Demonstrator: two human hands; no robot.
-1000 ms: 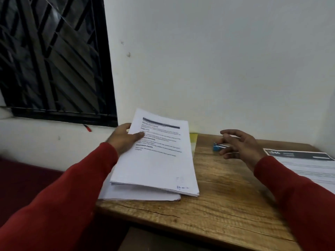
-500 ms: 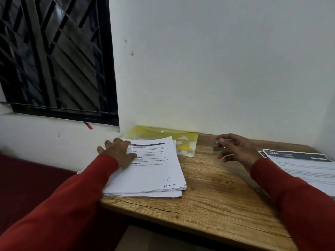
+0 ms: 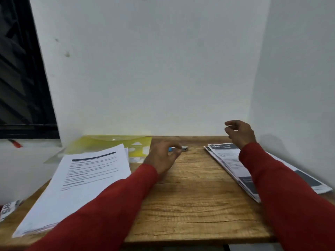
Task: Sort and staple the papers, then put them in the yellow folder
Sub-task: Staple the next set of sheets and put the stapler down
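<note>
Your left hand (image 3: 163, 156) curls over the blue-and-silver stapler (image 3: 178, 149) on the table (image 3: 190, 205); whether it's gripping, can't tell. Your right hand (image 3: 238, 133) hangs loosely curled, holding nothing, above the right paper stack (image 3: 226, 160). Left of your left hand: the white paper stack (image 3: 81, 182), yellow folder (image 3: 108, 144) behind it.

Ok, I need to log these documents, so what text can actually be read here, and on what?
"346": white on the dark header of the right stack, top sheet; the rest is blurred.
"SA": large letters, cut off and uncertain, on the loose paper at the table's left edge.
Left stack: heading and body lines too blurred to read.
Yellow folder: white shapes only, no readable words.
</note>
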